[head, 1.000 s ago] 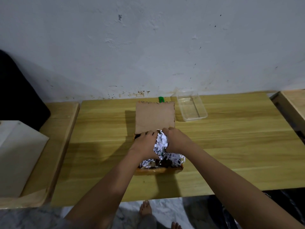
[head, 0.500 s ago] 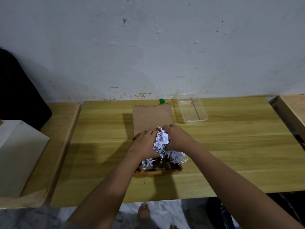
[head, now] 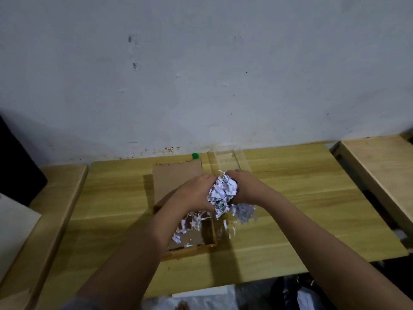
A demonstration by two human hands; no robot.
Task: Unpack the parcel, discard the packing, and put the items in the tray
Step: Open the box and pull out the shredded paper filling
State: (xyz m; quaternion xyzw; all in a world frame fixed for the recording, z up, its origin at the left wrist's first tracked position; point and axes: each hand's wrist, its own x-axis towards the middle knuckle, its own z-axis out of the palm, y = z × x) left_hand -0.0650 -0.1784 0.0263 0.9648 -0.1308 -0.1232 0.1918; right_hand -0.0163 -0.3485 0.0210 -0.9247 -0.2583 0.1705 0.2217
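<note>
An open cardboard box [head: 192,250] sits mid-table with its flap [head: 176,175] folded back toward the wall. My left hand [head: 196,193] and my right hand [head: 248,186] press together around a wad of shredded white paper [head: 223,191], held above the box's far right corner. Loose shreds dangle and fall from the wad at its right. A few scraps lie on the box's brown floor [head: 190,222]. A clear plastic tray [head: 228,159] stands by the wall just behind my right hand. Anything inside the wad is hidden.
A small green object [head: 195,155] sits at the wall behind the flap. A lower wooden bench [head: 55,198] with a white box [head: 13,231] flanks the left. Another wooden surface [head: 380,171] lies at the right. A dark shape [head: 17,166] leans at far left.
Both hands have lifted the shredded paper up out of the box and slightly right, toward the tray. The box's floor now shows, and loose shreds are falling.
</note>
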